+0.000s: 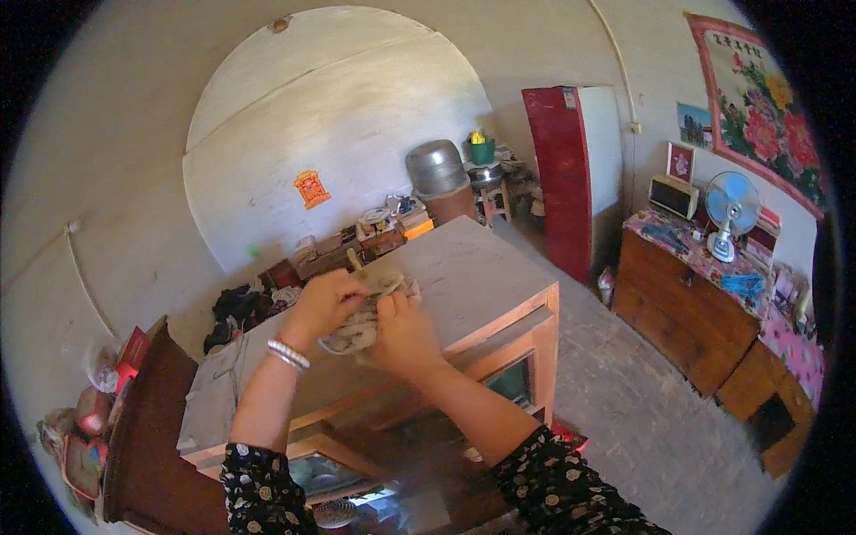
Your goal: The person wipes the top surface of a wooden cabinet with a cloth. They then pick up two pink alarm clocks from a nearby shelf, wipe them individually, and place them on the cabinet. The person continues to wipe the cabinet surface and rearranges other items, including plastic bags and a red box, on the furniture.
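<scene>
My left hand (326, 309), with silvery bracelets at the wrist, is at the left side of a crumpled pale cloth-like bundle (354, 331) above the cabinet top. Its fingers are bent near the bundle's upper part; blur hides whether they grip it. My right hand (404, 331) holds the bundle from the right. A light-coloured handle (355, 259) sticks up just beyond the left fingertips; what it belongs to is unclear. Below the hands lies the dusty top of a wooden cabinet (468, 267) with glass-paned doors, one of which seems to stand open.
Books and boxes (378, 231) line the far wall, beside a metal pot (436, 167). Dark clothes (234, 314) lie behind the cabinet. A red door (558, 180) stands beyond. At the right, a wooden chest (682, 301) bears a blue fan (732, 200). A brown panel (150, 428) rises at left.
</scene>
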### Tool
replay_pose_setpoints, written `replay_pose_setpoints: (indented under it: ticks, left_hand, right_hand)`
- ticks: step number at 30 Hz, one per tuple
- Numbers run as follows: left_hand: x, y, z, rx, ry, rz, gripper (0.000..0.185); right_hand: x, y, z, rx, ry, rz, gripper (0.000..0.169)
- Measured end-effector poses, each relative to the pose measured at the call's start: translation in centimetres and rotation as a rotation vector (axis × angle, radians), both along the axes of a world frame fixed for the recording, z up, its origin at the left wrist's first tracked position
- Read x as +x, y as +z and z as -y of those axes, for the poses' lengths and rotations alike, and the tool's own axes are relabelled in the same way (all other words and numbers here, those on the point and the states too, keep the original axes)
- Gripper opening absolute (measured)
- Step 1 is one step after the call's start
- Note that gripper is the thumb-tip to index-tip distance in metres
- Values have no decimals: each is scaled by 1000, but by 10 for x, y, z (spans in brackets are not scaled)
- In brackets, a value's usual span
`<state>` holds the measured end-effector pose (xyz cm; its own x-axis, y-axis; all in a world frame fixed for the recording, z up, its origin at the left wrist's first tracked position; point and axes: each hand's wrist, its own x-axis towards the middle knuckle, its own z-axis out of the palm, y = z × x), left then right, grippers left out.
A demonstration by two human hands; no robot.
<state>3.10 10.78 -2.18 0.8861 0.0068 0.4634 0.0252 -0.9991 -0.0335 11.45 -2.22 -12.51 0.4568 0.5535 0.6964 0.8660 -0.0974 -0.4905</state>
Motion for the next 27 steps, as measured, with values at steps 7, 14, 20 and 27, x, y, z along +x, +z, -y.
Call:
replay_pose_setpoints:
  ticks: [7,14,20,27]
  left_hand:
    - [-37,-19,33,383,122,11,13]
    - [-75,-5,13,475,42,146,16]
    - [-68,-12,21,315,77,366,22]
    - [-78,-43,15,669,42,151,21]
  right_hand:
    - [2,2,0,-103,-94,72,55]
    - [4,1,-3,-27,-77,-38,52]
    - [3,3,-4,-10,-60,-74,47]
    - [6,3,-3,-11,-56,-41,37]
